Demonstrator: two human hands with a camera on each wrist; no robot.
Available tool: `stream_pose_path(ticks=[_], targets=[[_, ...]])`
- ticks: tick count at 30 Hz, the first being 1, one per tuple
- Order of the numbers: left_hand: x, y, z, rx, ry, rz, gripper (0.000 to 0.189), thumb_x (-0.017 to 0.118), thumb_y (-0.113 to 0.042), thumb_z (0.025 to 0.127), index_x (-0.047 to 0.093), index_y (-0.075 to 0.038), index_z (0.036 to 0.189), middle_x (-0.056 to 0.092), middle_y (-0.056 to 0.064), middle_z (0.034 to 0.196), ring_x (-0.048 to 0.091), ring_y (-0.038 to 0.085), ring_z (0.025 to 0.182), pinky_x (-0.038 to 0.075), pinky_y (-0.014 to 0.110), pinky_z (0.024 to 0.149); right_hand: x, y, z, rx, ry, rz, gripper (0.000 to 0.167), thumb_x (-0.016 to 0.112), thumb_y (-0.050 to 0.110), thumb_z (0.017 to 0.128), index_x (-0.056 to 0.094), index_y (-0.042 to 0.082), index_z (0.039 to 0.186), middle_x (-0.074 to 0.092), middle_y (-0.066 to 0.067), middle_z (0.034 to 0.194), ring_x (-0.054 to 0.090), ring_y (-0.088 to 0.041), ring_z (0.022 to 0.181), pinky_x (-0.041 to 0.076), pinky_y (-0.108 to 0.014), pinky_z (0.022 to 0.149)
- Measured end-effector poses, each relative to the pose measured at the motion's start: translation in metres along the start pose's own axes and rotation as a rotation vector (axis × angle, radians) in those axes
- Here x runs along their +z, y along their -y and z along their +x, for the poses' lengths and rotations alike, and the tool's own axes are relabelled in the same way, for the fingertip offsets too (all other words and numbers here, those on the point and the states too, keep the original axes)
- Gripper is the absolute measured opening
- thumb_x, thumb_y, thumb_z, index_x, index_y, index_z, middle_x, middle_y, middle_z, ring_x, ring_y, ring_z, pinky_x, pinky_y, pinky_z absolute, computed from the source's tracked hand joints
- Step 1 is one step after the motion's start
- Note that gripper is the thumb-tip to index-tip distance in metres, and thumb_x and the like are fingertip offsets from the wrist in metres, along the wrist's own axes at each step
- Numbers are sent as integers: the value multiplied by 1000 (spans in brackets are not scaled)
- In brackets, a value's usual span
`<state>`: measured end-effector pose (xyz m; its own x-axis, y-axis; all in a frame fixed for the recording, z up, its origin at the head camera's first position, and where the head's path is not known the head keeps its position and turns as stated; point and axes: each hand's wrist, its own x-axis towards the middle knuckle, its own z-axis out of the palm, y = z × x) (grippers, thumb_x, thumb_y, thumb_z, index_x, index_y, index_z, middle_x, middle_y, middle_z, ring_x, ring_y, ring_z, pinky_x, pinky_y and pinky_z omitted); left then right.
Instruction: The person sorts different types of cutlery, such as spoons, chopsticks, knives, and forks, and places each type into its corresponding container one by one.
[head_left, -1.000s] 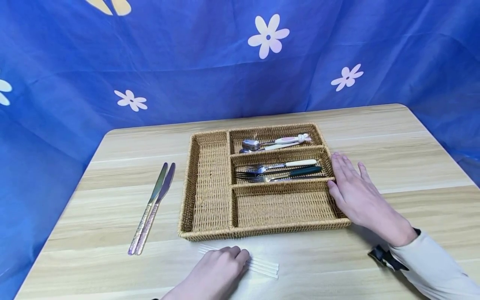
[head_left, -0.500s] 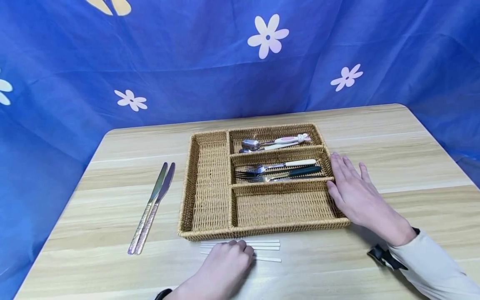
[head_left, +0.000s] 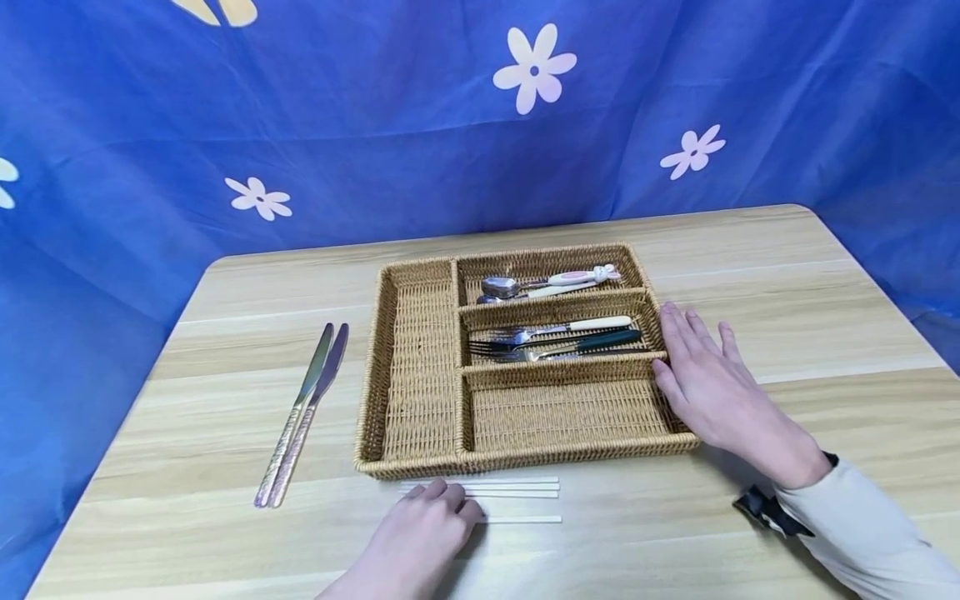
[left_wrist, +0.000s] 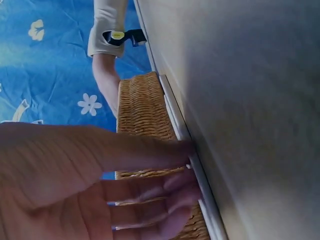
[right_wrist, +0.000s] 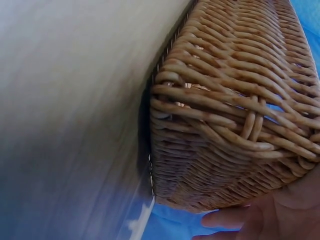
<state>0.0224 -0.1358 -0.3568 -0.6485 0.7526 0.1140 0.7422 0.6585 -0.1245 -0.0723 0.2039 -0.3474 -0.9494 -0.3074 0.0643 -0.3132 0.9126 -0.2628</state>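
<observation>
Thin white sticks (head_left: 521, 493), which look like chopsticks, lie parallel along the front of a woven cutlery tray (head_left: 585, 450). One stick (head_left: 528, 520) lies apart, nearer the person. Over their left ends is my left hand (head_left: 420, 533); in the left wrist view its thumb and loosely bent fingers (left_wrist: 182, 190) touch the sticks, with a gap between thumb and fingers. My right hand (head_left: 705, 387) rests flat against the tray's right side, fingers extended. The right wrist view shows a tray corner (right_wrist: 240, 120) close up, with part of that hand beneath it.
Spoons (head_left: 501, 287) lie in the tray's back compartment, and several forks (head_left: 607, 338) in the middle one. Two table knives (head_left: 300, 417) lie side by side on the wooden table (head_left: 187, 433), left of the tray. A blue flowered cloth (head_left: 390, 150) hangs behind.
The slanted sticks have been pushed up towards the tray and straightened, leaving one apart. My left hand has since slid left along them. My right hand has stayed at the tray.
</observation>
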Motion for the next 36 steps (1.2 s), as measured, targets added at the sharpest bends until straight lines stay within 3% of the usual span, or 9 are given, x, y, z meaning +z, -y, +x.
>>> stream_pose_path(ticks=[5,13,16,19,22,26,29,33,36], targets=[[4,0,4,47,-55,-87,22,76,-10,66,68,-7,87,65,3,84,61,18,77,55,26,67,0,0,-1,-7,-11,8,65,31,31,105,1,-4,152,11,-29,156,11,-50,141,1,-67,111],[0,3,5,186,-147,72,21,67,-4,59,63,-6,79,58,1,73,53,14,66,50,22,60,0,2,2,-10,-2,4,66,32,30,105,0,-4,152,9,-27,157,10,-51,141,0,-67,111],[-5,1,9,257,-241,144,9,54,-3,73,59,-7,79,55,0,73,50,13,65,48,21,58,-1,2,2,-4,2,3,66,32,30,105,0,-4,152,9,-28,157,10,-51,140,0,-67,111],[-13,-3,15,316,-325,214,29,30,-1,90,56,-8,80,54,0,74,48,14,65,46,21,57,-2,1,1,1,0,11,66,33,29,105,1,-4,152,11,-29,156,10,-52,140,0,-67,111],[-25,-4,21,339,-372,255,41,20,-2,97,57,-7,82,55,1,76,49,15,65,45,22,58,-2,1,0,0,0,16,67,34,29,104,0,-4,152,11,-29,156,10,-52,140,-1,-67,111],[-42,-1,31,320,-369,261,37,23,0,95,59,-5,86,55,2,77,49,15,66,43,22,58,-2,1,0,0,3,15,68,35,29,104,0,-4,152,11,-29,156,10,-52,140,-1,-67,111],[-51,4,42,275,-334,234,22,39,4,83,59,-4,88,56,1,79,50,13,67,43,21,58,-2,1,0,-1,4,14,68,35,29,104,0,-4,152,11,-29,156,10,-52,140,-1,-67,111],[-54,10,60,223,-252,215,26,60,3,62,59,-6,87,58,0,80,52,12,69,49,22,62,-3,0,0,2,1,17,67,34,29,104,-1,-3,152,10,-29,156,9,-52,140,-2,-67,111],[-52,12,75,212,-190,224,29,67,1,58,59,-7,85,58,-2,79,52,10,68,48,20,63,-2,1,0,2,-3,19,67,34,29,104,-1,-3,152,10,-28,156,9,-52,140,-1,-67,111]])
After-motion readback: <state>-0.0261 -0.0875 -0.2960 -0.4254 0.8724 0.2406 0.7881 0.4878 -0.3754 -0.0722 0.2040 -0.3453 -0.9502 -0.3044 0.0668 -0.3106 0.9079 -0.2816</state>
